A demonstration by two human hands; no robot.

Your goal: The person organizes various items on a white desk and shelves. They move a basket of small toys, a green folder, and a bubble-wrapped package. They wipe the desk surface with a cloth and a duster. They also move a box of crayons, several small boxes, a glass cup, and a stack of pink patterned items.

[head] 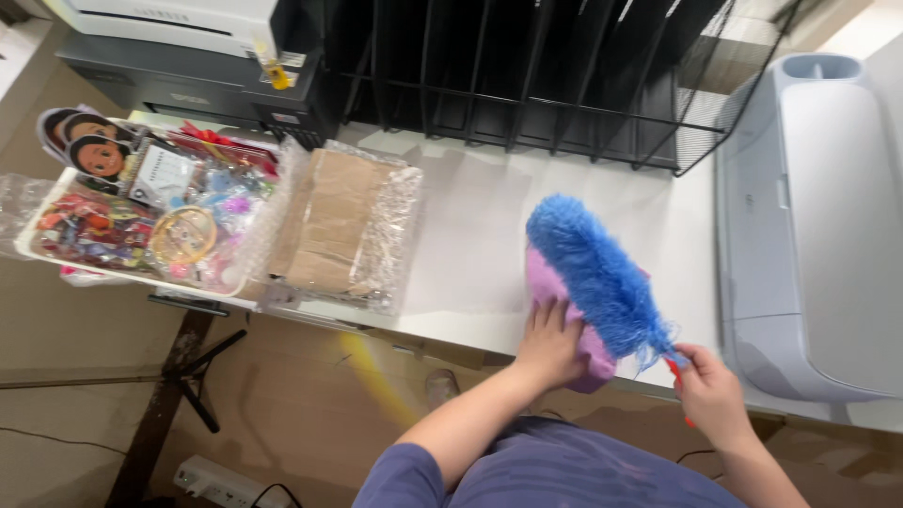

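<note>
The right hand (pixel 712 390) is clenched round the red handle (pixel 673 369) of a blue feather duster (pixel 599 277), whose fluffy head lies over a purple cloth (pixel 557 292) at the near edge of the white surface (pixel 470 245). The left hand (pixel 548 346) presses flat on that cloth, fingers spread, closed on nothing. Both look light and soft; the duster (limp in its fibres) is probably best held by its stiff handle. Most of the handle is hidden in the fist, and the cloth's far side under the duster.
</note>
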